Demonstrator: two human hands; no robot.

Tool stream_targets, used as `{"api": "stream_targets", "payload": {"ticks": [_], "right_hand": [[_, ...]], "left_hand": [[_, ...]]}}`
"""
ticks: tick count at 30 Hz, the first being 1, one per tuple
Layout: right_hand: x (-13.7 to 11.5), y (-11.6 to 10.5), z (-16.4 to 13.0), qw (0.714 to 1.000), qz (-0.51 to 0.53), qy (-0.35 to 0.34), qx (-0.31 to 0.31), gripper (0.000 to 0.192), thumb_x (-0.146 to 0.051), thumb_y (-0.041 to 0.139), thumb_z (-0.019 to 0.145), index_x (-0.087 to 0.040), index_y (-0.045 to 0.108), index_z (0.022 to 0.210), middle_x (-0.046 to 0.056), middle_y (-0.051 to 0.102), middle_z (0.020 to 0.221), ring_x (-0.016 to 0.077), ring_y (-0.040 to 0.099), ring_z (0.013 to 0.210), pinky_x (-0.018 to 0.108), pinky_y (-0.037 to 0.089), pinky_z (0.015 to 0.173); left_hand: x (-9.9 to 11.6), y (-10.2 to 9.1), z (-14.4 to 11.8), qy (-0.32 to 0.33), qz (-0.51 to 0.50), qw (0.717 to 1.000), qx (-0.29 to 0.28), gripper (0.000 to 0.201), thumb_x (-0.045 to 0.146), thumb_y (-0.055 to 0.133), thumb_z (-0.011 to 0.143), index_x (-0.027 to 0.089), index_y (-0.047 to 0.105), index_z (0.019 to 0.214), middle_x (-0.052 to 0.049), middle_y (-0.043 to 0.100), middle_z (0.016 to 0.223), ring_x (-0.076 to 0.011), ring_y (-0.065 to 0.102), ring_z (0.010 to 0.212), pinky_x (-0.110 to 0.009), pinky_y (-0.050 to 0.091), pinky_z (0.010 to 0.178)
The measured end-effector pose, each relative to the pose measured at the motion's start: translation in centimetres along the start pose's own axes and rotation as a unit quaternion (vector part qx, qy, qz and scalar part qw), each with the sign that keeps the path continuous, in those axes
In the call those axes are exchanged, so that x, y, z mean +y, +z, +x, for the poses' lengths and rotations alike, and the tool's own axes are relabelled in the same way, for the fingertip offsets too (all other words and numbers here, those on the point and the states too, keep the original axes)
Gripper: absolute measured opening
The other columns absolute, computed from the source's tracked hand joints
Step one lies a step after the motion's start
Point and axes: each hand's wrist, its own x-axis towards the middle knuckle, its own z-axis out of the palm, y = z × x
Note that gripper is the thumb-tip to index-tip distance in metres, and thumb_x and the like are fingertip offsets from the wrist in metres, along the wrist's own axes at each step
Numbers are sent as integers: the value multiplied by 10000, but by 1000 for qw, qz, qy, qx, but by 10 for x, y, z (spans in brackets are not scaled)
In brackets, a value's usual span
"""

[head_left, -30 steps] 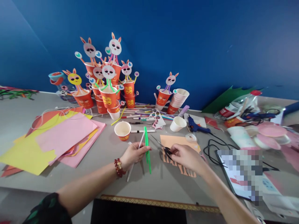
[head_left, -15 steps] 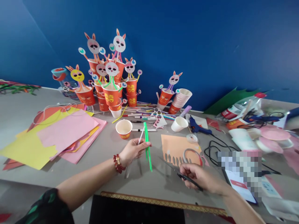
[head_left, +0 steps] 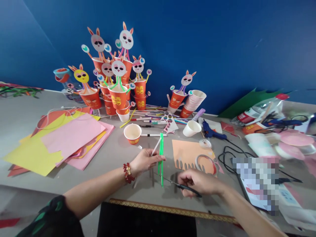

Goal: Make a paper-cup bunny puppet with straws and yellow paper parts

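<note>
Green straws (head_left: 161,158) and a white one are pinched upright in the left hand (head_left: 145,160) above the grey table (head_left: 118,154); the right hand (head_left: 197,181) is closed on black scissors (head_left: 184,187), blades touching their lower ends. Farther back, an empty orange paper cup (head_left: 132,134) stands open, then cups holding paper rabbits (head_left: 118,82) on straws.

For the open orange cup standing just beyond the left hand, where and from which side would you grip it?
Probably by its side wall, fingers wrapped around the body below the rim. The orange cup stands upright, mouth up, with bare table on its near side. Come from the near side; the left hand is nearest, though it holds green straws. A marker lies just to its right.
</note>
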Motion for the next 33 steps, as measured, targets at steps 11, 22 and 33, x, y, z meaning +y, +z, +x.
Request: {"api": "stream_targets", "payload": {"ticks": [11, 22, 33], "right_hand": [[-6, 1, 5, 998, 42, 32, -17, 371, -493, 757, 702, -175, 567, 693, -30, 597, 601, 108, 544, 531, 202, 364, 504], [-5, 1, 4, 1000, 4, 25, 1, 412, -516, 763, 719, -176, 540, 657, -37, 580, 561, 92, 490, 499, 189, 326, 472], [11, -6, 11, 999, -38, -22, 12, 481, -557, 784, 671, -180, 490, 614, -76, 447, 558, 80, 377, 524, 197, 256, 469]], "left_hand": [[-4, -1, 2, 0, 26, 1000, -3, 420, 539, 775, 676, 138, 683, 761, 112, 363, 400, -30, 236, 353, -223, 101, 374], [-5, -3, 4, -11, 44, 999, -1, 426, 552, 764, 678, 143, 673, 748, 110, 379, 402, -32, 248, 349, -221, 100, 364], [-6, -5, 5, -19, 60, 998, -10, 448, 565, 760, 680, 138, 686, 791, 119, 360, 382, -33, 235, 337, -221, 96, 353]]}}
